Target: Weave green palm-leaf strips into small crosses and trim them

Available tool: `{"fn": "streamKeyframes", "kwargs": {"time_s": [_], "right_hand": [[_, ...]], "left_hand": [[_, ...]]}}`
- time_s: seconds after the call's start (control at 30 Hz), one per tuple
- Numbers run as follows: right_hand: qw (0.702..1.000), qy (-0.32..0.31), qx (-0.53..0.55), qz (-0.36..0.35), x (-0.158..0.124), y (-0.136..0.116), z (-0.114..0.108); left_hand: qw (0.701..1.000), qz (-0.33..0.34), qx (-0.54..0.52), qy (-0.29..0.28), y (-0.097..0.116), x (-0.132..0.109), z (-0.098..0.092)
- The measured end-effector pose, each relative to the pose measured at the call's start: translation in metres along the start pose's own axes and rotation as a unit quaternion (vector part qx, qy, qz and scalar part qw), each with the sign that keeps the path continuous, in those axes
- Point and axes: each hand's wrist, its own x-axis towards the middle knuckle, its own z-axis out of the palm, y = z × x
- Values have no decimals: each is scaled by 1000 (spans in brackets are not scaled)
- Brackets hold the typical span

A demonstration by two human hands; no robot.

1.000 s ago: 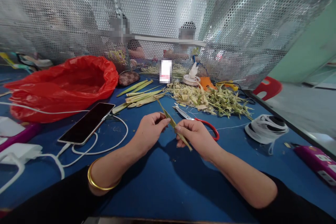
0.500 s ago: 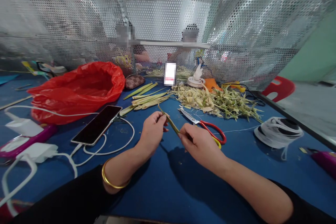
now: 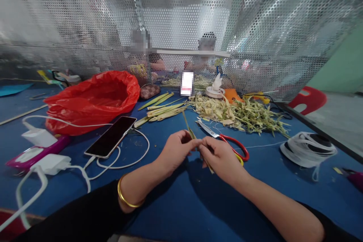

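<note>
Between my two hands is a thin greenish dried leaf strip, its tip pointing away from me and its lower end showing below my fingers. My left hand pinches it between thumb and fingers. Right beside it, my right hand is closed on the same strip, the fingertips of both hands touching. Red-handled scissors lie on the table just past my right hand, partly hidden by it. Beyond the hands rest a bundle of pale leaf strips and a heap of dried leaf pieces.
A red plastic bag stands open at the left, near a phone with white cables. White ribbon on a roll sits at the right. A perforated metal screen closes off the back, with people behind it. Green leaf sprigs lie right of the heap.
My left hand has moved right along the strip until it meets my right hand. The strip's far end now stands up more steeply. The camera view has shifted slightly.
</note>
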Motion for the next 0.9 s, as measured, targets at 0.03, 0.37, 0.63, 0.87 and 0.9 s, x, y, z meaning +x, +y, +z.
{"fn": "streamKeyframes", "kwargs": {"time_s": [0.03, 0.37, 0.63, 0.87, 0.9], "right_hand": [[1000, 0, -5, -8, 0, 0, 0], [961, 40, -256, -94, -1, -2, -1], [914, 62, -388, -105, 1, 2, 2], [997, -11, -75, 8, 3, 0, -2], [998, -19, -57, 9, 3, -1, -3]], "left_hand": [[1000, -2, 16, -6, 0, -1, 1], [997, -26, 62, 43, 2, -3, 1], [997, -57, 40, 37, 3, -2, 1], [999, -54, -5, 8, -2, 1, 1], [999, -51, -8, 9, -2, 1, 2]]}}
